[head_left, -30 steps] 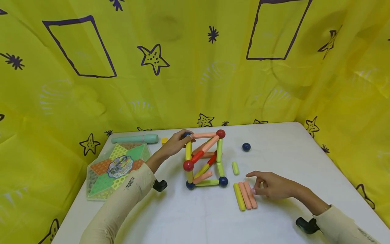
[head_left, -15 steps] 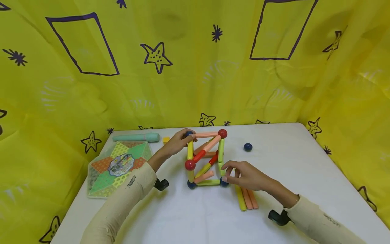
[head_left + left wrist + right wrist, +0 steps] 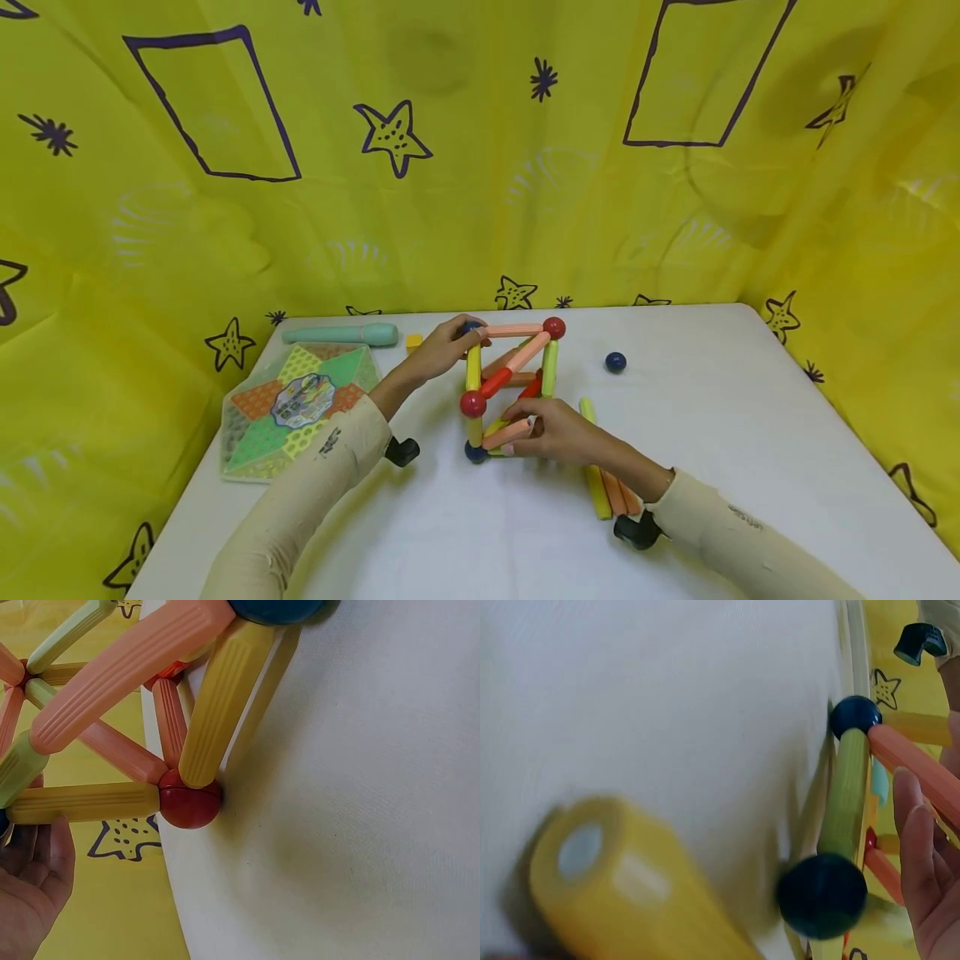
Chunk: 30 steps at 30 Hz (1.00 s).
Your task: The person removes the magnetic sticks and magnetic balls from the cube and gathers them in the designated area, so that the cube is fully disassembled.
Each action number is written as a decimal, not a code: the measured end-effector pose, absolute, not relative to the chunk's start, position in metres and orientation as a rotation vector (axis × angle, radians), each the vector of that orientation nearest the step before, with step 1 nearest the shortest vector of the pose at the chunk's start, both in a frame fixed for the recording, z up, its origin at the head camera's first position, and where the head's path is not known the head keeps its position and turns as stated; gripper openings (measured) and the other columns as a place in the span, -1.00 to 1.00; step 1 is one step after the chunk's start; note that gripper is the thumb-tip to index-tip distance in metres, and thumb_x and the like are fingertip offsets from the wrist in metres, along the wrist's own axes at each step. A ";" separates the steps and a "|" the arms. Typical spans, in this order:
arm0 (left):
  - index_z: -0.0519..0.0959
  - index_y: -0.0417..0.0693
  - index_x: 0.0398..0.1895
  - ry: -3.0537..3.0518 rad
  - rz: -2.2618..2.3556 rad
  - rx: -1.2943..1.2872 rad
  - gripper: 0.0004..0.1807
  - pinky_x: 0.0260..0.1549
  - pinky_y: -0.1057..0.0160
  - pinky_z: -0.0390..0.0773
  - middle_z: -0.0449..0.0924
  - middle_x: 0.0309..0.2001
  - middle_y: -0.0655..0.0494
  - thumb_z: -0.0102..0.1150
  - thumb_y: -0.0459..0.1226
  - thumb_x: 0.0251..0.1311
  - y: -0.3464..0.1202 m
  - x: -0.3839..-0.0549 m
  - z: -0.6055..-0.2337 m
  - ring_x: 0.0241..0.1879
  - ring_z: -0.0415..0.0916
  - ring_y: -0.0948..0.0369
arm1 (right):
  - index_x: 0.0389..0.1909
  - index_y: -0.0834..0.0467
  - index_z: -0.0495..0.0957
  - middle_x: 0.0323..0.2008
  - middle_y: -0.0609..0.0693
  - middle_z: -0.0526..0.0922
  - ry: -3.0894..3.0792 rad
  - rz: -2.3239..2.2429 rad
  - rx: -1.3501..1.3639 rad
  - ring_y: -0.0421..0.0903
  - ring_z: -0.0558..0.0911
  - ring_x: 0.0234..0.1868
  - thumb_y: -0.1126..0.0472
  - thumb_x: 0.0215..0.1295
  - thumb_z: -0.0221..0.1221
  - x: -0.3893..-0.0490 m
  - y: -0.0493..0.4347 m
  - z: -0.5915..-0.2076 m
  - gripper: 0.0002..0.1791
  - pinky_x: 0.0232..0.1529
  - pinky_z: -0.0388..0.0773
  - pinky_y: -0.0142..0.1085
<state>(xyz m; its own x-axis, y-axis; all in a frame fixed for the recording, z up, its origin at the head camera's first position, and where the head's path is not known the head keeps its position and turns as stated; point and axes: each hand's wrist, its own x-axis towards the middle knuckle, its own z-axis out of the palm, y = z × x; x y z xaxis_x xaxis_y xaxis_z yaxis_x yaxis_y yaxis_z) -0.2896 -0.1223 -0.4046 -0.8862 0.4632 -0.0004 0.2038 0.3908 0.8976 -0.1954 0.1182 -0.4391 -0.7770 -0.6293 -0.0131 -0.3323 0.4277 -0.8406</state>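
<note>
A cube-like frame of magnetic sticks and balls stands on the white table [image 3: 540, 533], with red balls [image 3: 473, 404] at two of its upper corners. At the top back left corner my left hand [image 3: 441, 350] pinches a blue ball [image 3: 470, 327]. In the left wrist view its fingers curl by the yellow stick [image 3: 86, 802]. My right hand [image 3: 558, 429] has thumb and index finger around the free end of a slanting orange stick [image 3: 506, 435], which rises from the front lower blue ball [image 3: 476, 452]. The right hand hides the frame's lower right corner in the head view.
Loose yellow [image 3: 599, 493] and orange sticks [image 3: 615, 496] lie right of the frame, near a short green stick [image 3: 587, 408]. Behind them sits a loose blue ball [image 3: 616, 362]. At left are a patterned box [image 3: 255, 446], a teal baton-shaped item [image 3: 341, 334] and a yellow block [image 3: 414, 342].
My right hand has moved left from beside the loose sticks, past the frame's lower right corner, to the slanting orange stick. My left hand stays on the blue ball.
</note>
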 end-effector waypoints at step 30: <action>0.41 -0.12 0.25 2.386 1.507 0.588 -0.58 0.01 0.12 0.56 0.62 0.11 -0.11 -0.09 -0.04 0.55 -0.123 -0.290 -0.405 0.23 0.49 -0.15 | -0.01 0.21 0.64 -0.23 0.17 0.72 2.179 -1.500 -0.712 -0.01 0.68 -0.49 0.42 0.36 0.20 -0.186 0.094 -0.463 -0.77 -0.59 0.52 -0.42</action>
<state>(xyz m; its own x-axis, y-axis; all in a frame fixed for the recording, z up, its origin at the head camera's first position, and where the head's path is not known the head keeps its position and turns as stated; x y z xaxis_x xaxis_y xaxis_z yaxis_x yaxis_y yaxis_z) -0.2904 -0.1233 -0.4053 -0.8848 0.4659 -0.0025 0.1978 0.3806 0.9034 -0.1859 0.0939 -0.4629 -0.7906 -0.6111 -0.0378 -0.1826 0.2943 -0.9381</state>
